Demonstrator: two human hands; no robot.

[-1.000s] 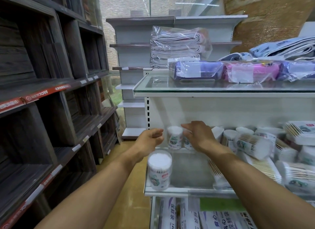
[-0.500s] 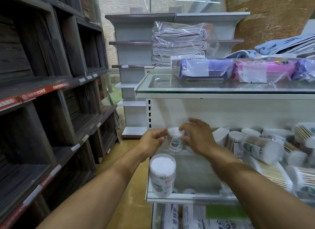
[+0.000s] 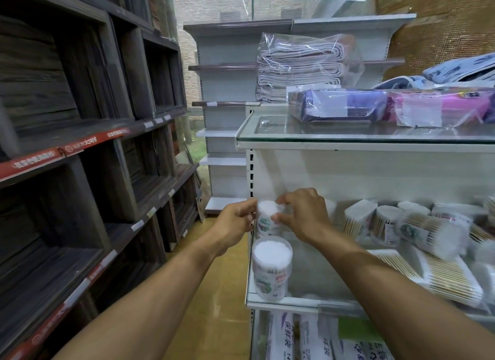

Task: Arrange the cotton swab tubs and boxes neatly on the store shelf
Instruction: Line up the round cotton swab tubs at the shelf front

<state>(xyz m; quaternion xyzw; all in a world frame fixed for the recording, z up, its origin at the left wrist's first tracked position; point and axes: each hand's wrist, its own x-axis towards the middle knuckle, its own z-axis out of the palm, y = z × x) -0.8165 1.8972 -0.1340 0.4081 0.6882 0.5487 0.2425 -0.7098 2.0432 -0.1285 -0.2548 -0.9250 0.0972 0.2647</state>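
A: How far along does the tidying look?

B: Early, I'd judge. One tub (image 3: 272, 268) stands upright at the front left corner of the shelf (image 3: 294, 303). A second, the rear tub (image 3: 266, 217), sits at twelve o'clock from it, near the back.

A: And the hands?

B: The left hand (image 3: 235, 223) is curled against the rear tub from nine o'clock. The right hand (image 3: 302, 215) has thumb and fingers pinched round it from three o'clock. So both grip it, and it's upright.

A: What's left?

B: Most of it. At three o'clock lies a jumble (image 3: 417, 228) of tubs, several tipped on their sides, and flat boxes (image 3: 450, 276) lying askew in front of them. None of that reads as lined up.
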